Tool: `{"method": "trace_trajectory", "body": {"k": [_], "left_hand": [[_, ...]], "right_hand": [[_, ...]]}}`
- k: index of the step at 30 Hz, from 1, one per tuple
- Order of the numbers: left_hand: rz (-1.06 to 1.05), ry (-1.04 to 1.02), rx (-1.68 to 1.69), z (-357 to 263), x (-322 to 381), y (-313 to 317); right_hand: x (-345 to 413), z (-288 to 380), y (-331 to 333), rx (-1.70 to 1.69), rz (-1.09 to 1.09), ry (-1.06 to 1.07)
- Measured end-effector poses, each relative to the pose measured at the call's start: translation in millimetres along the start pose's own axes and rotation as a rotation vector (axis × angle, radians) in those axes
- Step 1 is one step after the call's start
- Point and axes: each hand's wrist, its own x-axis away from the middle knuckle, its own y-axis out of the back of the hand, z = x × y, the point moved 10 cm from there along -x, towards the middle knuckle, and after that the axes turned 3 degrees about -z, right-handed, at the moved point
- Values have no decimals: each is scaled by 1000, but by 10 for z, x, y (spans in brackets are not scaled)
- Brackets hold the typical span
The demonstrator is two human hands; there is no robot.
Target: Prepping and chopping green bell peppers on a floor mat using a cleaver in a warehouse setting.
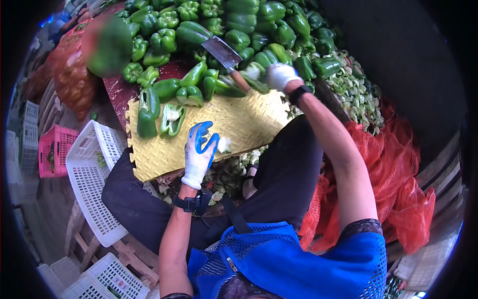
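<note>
My left hand [201, 149], in a white glove with blue palm and fingers, is over the front edge of a yellow foam mat [239, 116], fingers apart and nothing in them. A white piece of pepper core [224, 145] lies beside its fingers. My right hand [282, 76], gloved and blurred, is at the mat's far right, beside a cut green pepper piece [255, 76]; whether it grips the piece is unclear. A cleaver [224, 54] with a wooden handle rests on the peppers and mat. A halved green bell pepper [173, 119] lies on the mat, cut side up, near other cut pieces.
Whole green bell peppers [239, 15] are heaped beyond the mat. Pale cores and scraps [354, 89] are piled at the right, above red mesh sacks [388, 179]. White plastic crates [97, 179] and a pink crate [56, 149] stand at the left, near a filled mesh sack [74, 78].
</note>
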Motion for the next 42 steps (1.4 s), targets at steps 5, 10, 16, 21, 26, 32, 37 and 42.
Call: {"method": "trace_trajectory", "body": {"k": [5,10,16,21,26,32,37,42], "left_hand": [[134,196,492,136,-20,-36],[484,505,1381,-374,24,-498],[239,260,1352,-245,17,147],[152,90,1173,-419,3,259],[-37,-114,597,-307,-66,467],[103,-54,326,-153,-152,569],[-142,36,670,-26,-124,567],[-228,-29,899,137,-258,722]], "right_hand": [[632,470,965,-62,-309,366],[1278,1635,874,-178,-407,795],[1343,1761,1064,-726,-351,563],[1431,2243,446,-832,-95,660],[1390,2356,187,-1034,-29,662],[1366,2476,88,-929,62,622],[1364,2435,-35,-754,-289,549],[1137,2233,-85,-1242,-281,281]]}}
